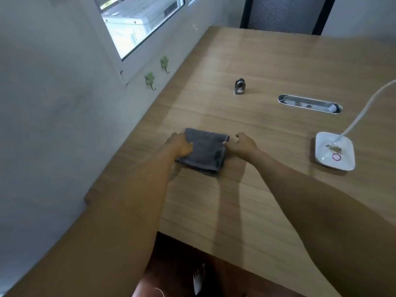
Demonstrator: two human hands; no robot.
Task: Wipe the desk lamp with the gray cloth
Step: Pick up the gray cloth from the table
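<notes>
One gray cloth (203, 152), folded into a thick square, lies flat on the worktop (267, 67), toward its left side and near the person. Looks soft, light and limp, probably terry, so should bunch up easily and not slip much on wood. Best taken by pinching through all folded layers at one edge, or by gathering the middle into the palm, so that folds do not fall open when lifted.

Left hand (179, 147) rests on the left edge of the cloth, thumb on top and fingers curled around the edge, closed on it. Right hand (243, 144) touches the right edge; grip there half curled, a fingertip at the far right corner, but cannot tell if really pinched or only touching.

Further right, well apart from the cloth, stands the desk lamp (334, 151): white square base, thin white neck bending up out of view. Appears light, likely to slide or tip under wiping, so base should be steadied. Some brownish dirt visible on the base.

Beyond, a small metal clip (239, 86) and a cable slot (310, 103).
</notes>
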